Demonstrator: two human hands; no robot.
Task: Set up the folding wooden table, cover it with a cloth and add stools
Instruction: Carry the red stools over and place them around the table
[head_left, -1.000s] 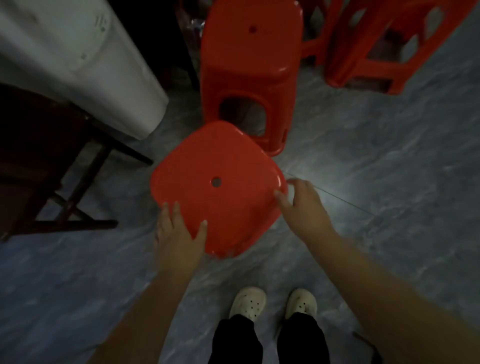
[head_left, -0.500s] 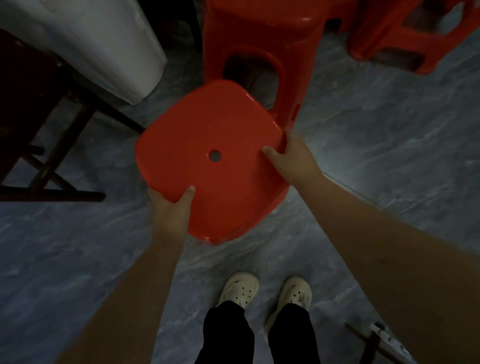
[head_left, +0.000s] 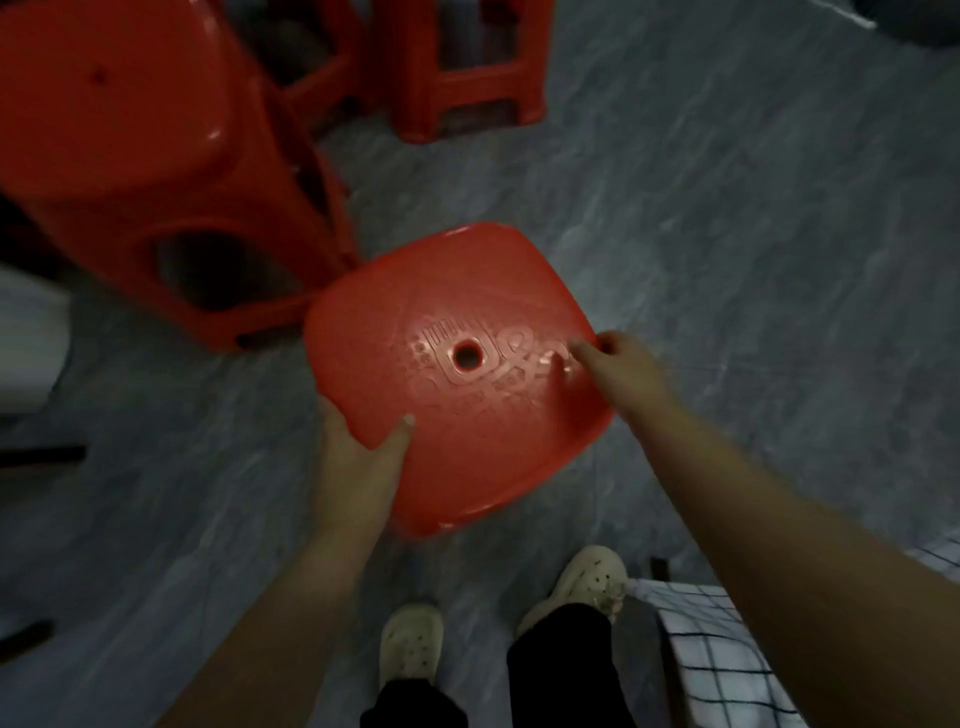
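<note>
Red stool (head_left: 457, 364), seat up, both hands gripping

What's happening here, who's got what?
A person holds a red stool by its seat with both hands. The left hand grips the near corner, thumb on top; the right hand grips the right edge. Whether its legs touch the grey floor is hidden. More red stools stand behind it, and a checked cloth shows at lower right.
</note>
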